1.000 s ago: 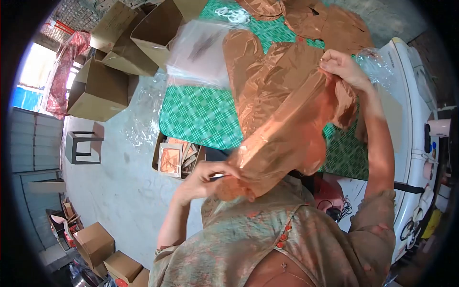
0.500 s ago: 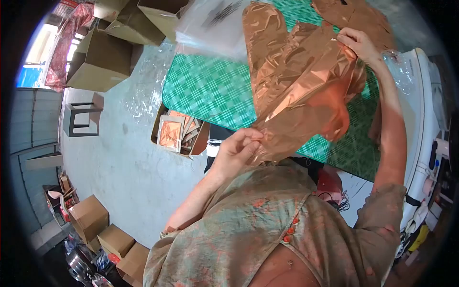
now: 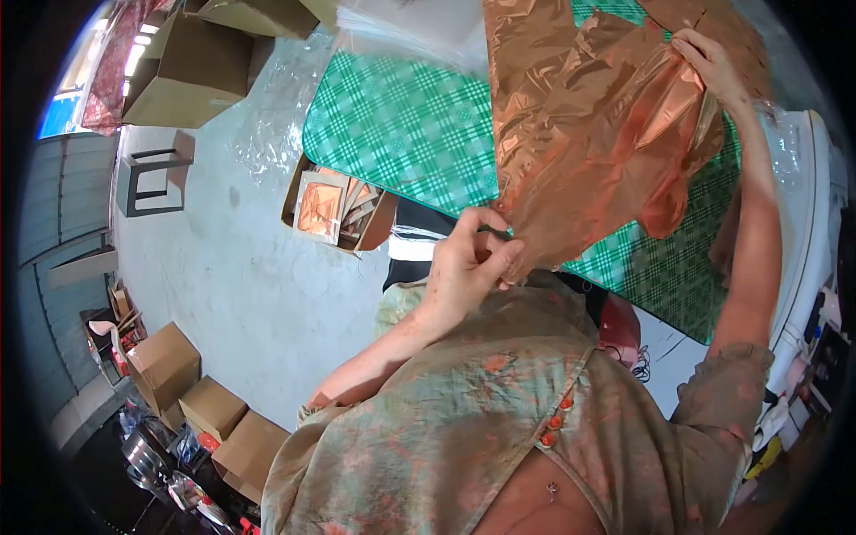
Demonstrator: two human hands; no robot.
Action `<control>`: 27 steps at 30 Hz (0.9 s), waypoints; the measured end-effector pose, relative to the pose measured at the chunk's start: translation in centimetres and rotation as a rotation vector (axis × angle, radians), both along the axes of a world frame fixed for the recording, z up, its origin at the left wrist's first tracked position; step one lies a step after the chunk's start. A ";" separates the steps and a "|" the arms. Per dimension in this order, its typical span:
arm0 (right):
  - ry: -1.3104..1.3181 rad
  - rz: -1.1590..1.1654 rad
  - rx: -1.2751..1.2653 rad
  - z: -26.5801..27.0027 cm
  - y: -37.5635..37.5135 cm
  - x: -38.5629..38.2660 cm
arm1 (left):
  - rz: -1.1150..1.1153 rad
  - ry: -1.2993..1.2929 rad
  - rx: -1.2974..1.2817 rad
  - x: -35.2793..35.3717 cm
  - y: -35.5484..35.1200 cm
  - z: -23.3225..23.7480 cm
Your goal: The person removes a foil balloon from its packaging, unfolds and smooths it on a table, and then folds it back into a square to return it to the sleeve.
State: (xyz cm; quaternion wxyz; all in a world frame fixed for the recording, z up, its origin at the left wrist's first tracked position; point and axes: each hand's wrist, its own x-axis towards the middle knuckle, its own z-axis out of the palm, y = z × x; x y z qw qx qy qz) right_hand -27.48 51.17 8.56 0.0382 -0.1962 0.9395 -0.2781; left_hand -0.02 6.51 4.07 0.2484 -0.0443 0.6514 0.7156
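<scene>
Crinkled copper-coloured foil sheet (image 3: 571, 183) pinched at near edge by left hand (image 3: 464, 267), far edge by right hand (image 3: 716, 71); I'd pull evenly, lightly, avoiding tears.

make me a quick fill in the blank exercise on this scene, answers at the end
The ____ hand grips the upper edge of the copper-coloured sheet.
The checked tablecloth under the sheet is mainly ____ in colour.
The number of red buttons showing on the person's top is ____.

Missing words: right; green; three
</scene>
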 end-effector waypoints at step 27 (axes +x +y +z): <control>-0.005 -0.063 0.048 -3.9 -0.3 -2.6 | 0.077 0.359 -0.462 -1.7 -1.3 0.7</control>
